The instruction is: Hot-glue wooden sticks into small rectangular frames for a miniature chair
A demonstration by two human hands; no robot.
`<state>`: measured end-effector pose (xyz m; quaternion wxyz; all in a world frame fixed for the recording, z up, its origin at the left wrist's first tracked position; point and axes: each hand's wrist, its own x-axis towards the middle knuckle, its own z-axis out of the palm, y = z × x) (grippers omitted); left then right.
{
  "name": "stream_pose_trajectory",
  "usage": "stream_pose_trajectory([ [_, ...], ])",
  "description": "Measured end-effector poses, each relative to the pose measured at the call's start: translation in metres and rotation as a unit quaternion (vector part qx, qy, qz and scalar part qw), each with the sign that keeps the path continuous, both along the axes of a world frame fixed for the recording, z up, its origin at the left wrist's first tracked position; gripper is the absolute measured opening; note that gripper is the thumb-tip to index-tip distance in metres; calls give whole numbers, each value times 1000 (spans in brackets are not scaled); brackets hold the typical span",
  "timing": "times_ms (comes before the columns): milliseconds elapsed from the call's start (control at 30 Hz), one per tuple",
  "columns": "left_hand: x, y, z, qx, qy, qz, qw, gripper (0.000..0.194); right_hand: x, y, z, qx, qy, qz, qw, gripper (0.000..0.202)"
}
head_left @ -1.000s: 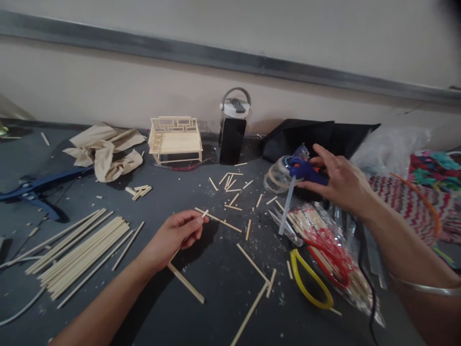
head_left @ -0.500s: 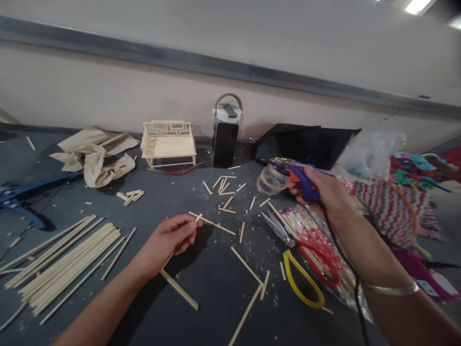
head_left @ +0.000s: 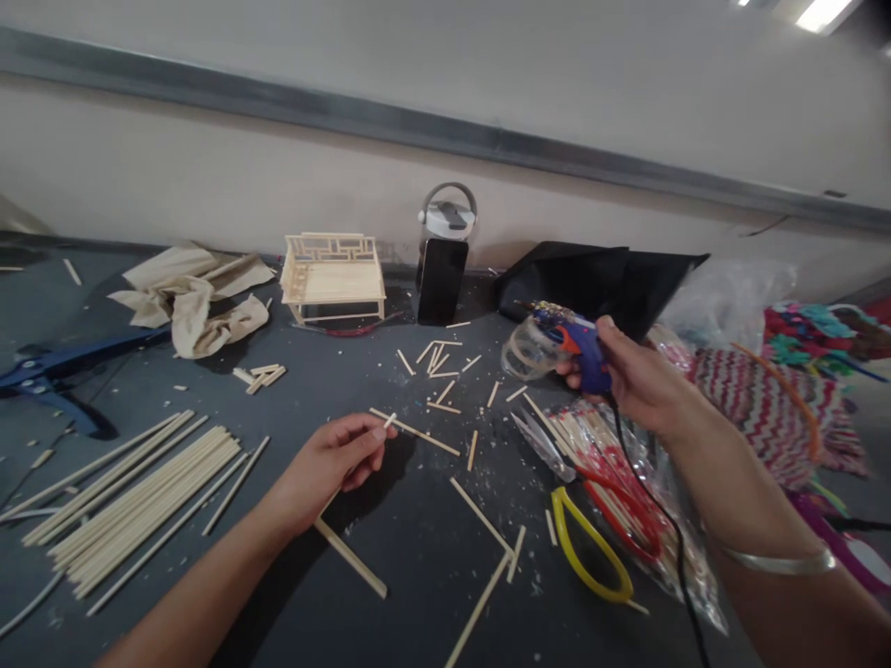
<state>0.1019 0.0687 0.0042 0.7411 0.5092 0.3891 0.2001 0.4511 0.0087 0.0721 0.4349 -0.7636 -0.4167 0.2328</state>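
Between its thumb and fingers, my left hand (head_left: 348,453) pinches a small wooden stick (head_left: 391,420) above the dark table. My right hand (head_left: 619,371) is wrapped round a blue glue gun (head_left: 590,351) with an orange trigger, its nozzle pointing left over a clear round container (head_left: 530,349). Short cut stick pieces (head_left: 440,360) lie scattered between my hands. Longer sticks (head_left: 482,517) joined at an angle rest nearer to me. A bundle of long sticks (head_left: 149,510) lies at the left. A small wooden bench model (head_left: 334,278) stands at the back.
A phone (head_left: 443,282) leans on a bottle (head_left: 447,215) by the wall. Blue cutters (head_left: 48,380) and crumpled paper (head_left: 195,301) lie left. Scissors (head_left: 543,443), a yellow-handled tool (head_left: 591,557), bagged sticks (head_left: 619,473) and striped fabric (head_left: 762,399) lie right.
The whole view has shifted slightly, so the table items appear a little further right. The glue gun is tilted slightly differently in my right hand. My left hand keeps its pinch.
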Motion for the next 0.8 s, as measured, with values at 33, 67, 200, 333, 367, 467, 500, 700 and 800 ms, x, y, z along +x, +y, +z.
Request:
stream_pose_trajectory([
  [33, 0, 0, 0, -1, 1, 0, 1000, 29, 1, -5, -1, -15, 36, 1, 999, 52],
  [67, 0, 0, 0, -1, 1, 1, 1000, 28, 2, -10, -2, -28, 69, -8, 997, 52],
  [200, 0, 0, -1, 1, 3, 1, 1000, 28, 6, -32, -5, -30, 122, -64, 990, 40],
  [333, 0, 0, -1, 5, 6, 1, 1000, 28, 0, -38, -9, -33, 106, -63, 992, 35],
  [367, 0, -1, -1, 6, 7, 1, 1000, 28, -3, -37, -10, -34, 95, -56, 993, 35],
  [467, 1, -1, 0, 8, 11, 0, 1000, 28, -15, -33, -18, -36, 51, -39, 997, 42],
  [500, 1, -1, 1, 7, 13, 0, 1000, 28, -19, -32, -23, -37, 32, -40, 998, 47],
  [700, 2, -1, 3, 12, 21, 5, 1000, 28, -30, -26, -55, -66, -87, -71, 992, 91],
  [800, 1, -1, 2, 14, 20, -3, 1000, 28, -34, -23, -63, -89, -128, -59, 986, 78],
])
